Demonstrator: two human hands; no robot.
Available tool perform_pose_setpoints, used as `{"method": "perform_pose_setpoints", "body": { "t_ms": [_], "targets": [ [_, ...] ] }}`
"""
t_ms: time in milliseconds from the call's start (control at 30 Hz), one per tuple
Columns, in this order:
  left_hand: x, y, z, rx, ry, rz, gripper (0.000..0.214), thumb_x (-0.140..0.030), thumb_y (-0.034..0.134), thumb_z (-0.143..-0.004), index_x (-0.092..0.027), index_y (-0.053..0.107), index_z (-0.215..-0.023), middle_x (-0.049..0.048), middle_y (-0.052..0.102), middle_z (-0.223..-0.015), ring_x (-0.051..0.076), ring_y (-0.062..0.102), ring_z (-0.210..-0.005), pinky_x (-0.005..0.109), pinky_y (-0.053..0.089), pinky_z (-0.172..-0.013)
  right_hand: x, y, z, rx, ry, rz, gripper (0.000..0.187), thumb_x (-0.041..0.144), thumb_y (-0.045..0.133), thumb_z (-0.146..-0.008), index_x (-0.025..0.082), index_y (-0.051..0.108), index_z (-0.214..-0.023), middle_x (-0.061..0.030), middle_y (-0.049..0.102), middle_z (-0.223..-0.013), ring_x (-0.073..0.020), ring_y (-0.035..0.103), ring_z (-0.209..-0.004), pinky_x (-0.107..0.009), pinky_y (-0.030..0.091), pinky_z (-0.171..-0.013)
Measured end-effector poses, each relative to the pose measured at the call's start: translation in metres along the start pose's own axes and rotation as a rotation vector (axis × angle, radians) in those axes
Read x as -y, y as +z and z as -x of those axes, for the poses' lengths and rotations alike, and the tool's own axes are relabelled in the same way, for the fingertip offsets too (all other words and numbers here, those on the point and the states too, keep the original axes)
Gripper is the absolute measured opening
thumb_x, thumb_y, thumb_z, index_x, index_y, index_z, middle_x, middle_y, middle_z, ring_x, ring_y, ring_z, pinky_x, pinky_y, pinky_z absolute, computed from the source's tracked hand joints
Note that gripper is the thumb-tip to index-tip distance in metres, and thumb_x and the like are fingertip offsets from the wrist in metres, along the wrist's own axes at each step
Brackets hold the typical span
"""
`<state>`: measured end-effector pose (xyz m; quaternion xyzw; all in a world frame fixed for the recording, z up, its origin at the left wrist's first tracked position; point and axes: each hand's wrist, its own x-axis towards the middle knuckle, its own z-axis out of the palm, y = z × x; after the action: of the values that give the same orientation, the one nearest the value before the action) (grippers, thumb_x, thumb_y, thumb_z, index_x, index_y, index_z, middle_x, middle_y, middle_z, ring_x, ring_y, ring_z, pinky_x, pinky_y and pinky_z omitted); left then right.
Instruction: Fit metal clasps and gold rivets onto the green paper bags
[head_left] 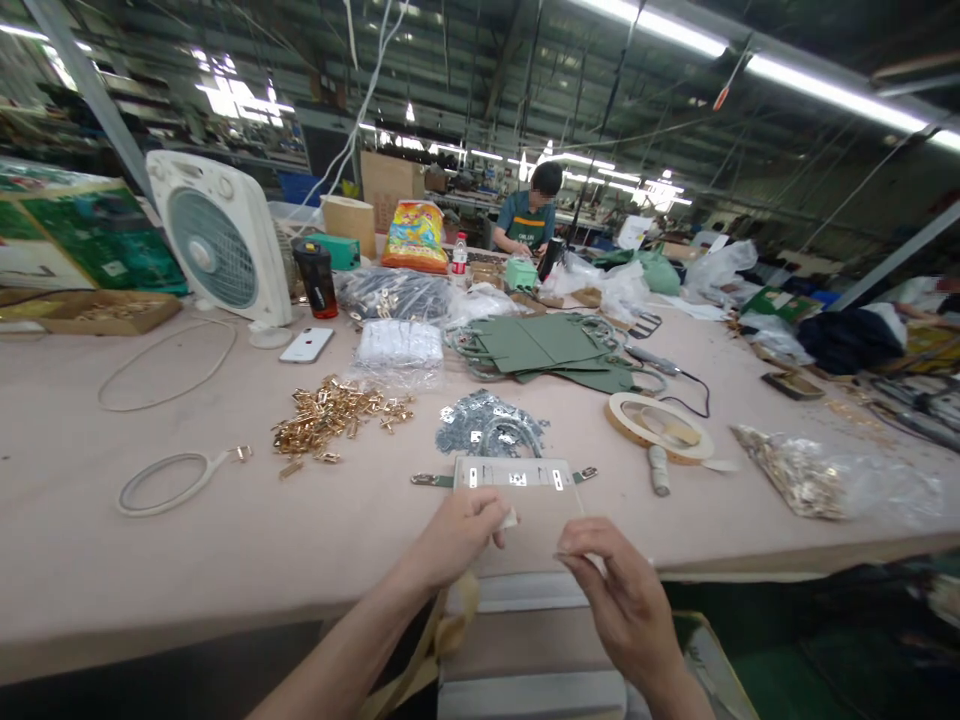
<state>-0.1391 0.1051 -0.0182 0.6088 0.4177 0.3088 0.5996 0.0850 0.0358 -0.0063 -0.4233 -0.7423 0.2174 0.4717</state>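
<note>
In front of me at the table edge lies a flat beige panel (536,505), with silvery metal plates along its far edge. A green strap end with a buckle (426,480) sticks out on its left, and another buckled strap (586,474) on its right. My left hand (469,530) is over the panel, thumb and fingers closed on a small whitish piece (510,518). My right hand (626,590) hovers by the panel's near right corner, fingertips pinched; what they hold, if anything, is too small to name. Small metal plates (450,435) are heaped just beyond the panel.
Gold-coloured fittings (322,415) lie left, near a white tape loop (161,485). Green panels (540,345) are stacked beyond. A tape roll (660,428) and a bag of metal parts (802,480) are right. A fan (217,240) stands back left; a person (531,215) works opposite.
</note>
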Motion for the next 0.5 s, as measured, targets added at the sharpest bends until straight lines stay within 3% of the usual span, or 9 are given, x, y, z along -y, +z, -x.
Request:
{"method": "perform_pose_setpoints", "body": {
  "t_ms": [67, 167, 300, 500],
  "targets": [
    [0.011, 0.000, -0.006, 0.030, -0.021, 0.009, 0.039, -0.047, 0.050, -0.094, -0.015, 0.071, -0.093, -0.0006, 0.064, -0.070, 0.010, 0.042, -0.051, 0.022, 0.031, -0.050, -0.018, -0.018, -0.006, -0.075, 0.138, 0.004, 0.006, 0.023, 0.058, -0.102, 0.026, 0.063, -0.105, -0.0051, 0.065, -0.097, -0.0207, 0.063, -0.094, -0.032, 0.051, -0.083],
    [0.026, 0.006, -0.011, 0.119, -0.010, -0.023, 0.041, -0.050, 0.048, -0.095, -0.015, 0.069, -0.098, 0.0003, 0.066, -0.075, 0.010, 0.047, -0.050, 0.021, 0.033, -0.048, -0.050, -0.041, -0.026, -0.095, 0.260, 0.029, 0.013, 0.036, 0.059, -0.102, 0.025, 0.066, -0.104, -0.0077, 0.066, -0.111, -0.0231, 0.062, -0.108, -0.034, 0.051, -0.092],
    [0.040, 0.017, -0.015, 0.169, 0.002, -0.155, 0.039, -0.048, 0.046, -0.097, -0.016, 0.066, -0.085, 0.0008, 0.066, -0.072, 0.011, 0.051, -0.053, 0.022, 0.037, -0.052, -0.089, -0.049, -0.054, 0.055, 0.328, 0.068, 0.023, 0.045, 0.060, -0.097, 0.024, 0.069, -0.095, -0.0102, 0.060, -0.130, -0.0266, 0.055, -0.127, -0.038, 0.048, -0.101],
    [0.041, 0.020, -0.015, 0.181, 0.006, -0.225, 0.036, -0.043, 0.045, -0.097, -0.017, 0.066, -0.084, 0.0005, 0.069, -0.073, 0.012, 0.053, -0.053, 0.022, 0.038, -0.054, -0.124, -0.043, -0.074, 0.261, 0.422, 0.055, 0.026, 0.047, 0.062, -0.092, 0.023, 0.069, -0.087, -0.0108, 0.063, -0.130, -0.0279, 0.056, -0.127, -0.043, 0.041, -0.110]
  ]
}}
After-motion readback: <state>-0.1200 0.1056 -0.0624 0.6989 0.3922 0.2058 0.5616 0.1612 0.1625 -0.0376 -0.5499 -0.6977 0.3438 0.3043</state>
